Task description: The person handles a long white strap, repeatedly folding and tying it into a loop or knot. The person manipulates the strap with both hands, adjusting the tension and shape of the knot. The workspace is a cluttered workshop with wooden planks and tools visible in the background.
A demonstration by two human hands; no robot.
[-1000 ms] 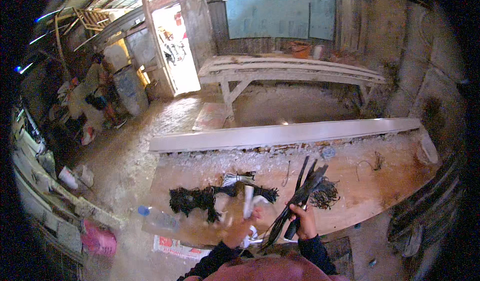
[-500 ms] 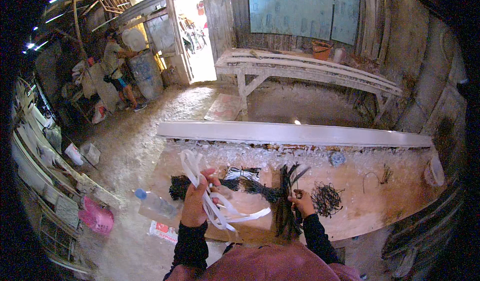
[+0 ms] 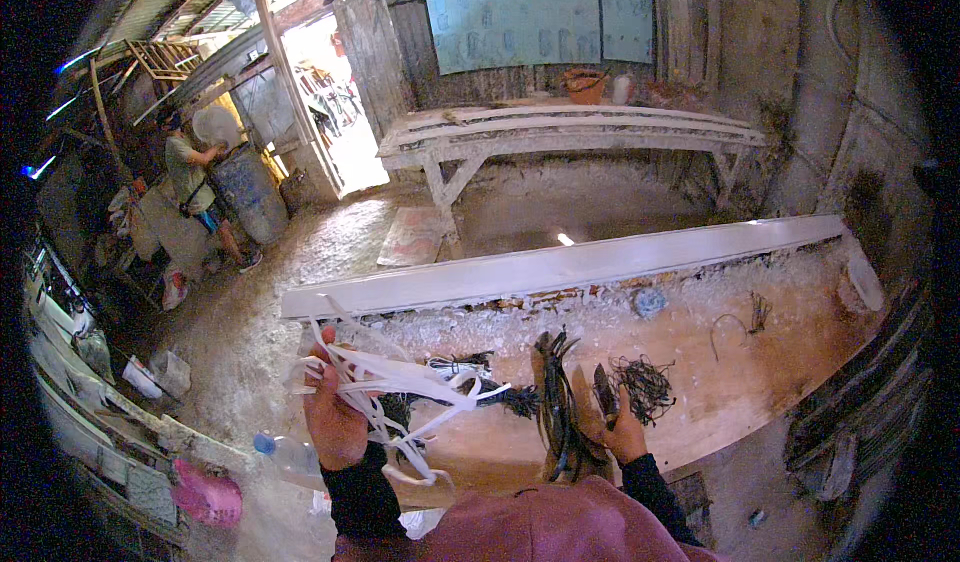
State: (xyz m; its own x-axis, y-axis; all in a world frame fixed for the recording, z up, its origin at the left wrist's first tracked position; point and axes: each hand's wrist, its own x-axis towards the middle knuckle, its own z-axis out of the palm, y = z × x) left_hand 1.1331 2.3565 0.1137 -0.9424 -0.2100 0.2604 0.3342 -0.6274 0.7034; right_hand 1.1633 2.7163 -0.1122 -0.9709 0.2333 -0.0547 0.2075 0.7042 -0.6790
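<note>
My left hand (image 3: 335,417) is raised over the left part of the table, closed on a loose bunch of white strips (image 3: 400,377) that fan out to the right. My right hand (image 3: 626,434) grips a dark, pointed knife (image 3: 604,394), blade upward. Between my hands, a bundle of long black strips (image 3: 562,402) lies close to my body. Behind the white strips are bundled black ties (image 3: 515,400) and a small white bundle (image 3: 460,365), partly covered. Just right of the knife sits a tangled heap of thin black ties (image 3: 645,387).
A long white board (image 3: 560,265) runs along the table's far edge. On the wooden tabletop (image 3: 720,392) lie a blue crumpled piece (image 3: 649,304) and loose dark wires (image 3: 757,312). A plastic bottle (image 3: 290,452) stands left. Another person (image 3: 195,177) works beside a blue drum (image 3: 250,197).
My left hand has moved left with the white strips, which now spread wider. My right hand has shifted right, away from the black strips, and the knife shows upright in it. The view has turned.
</note>
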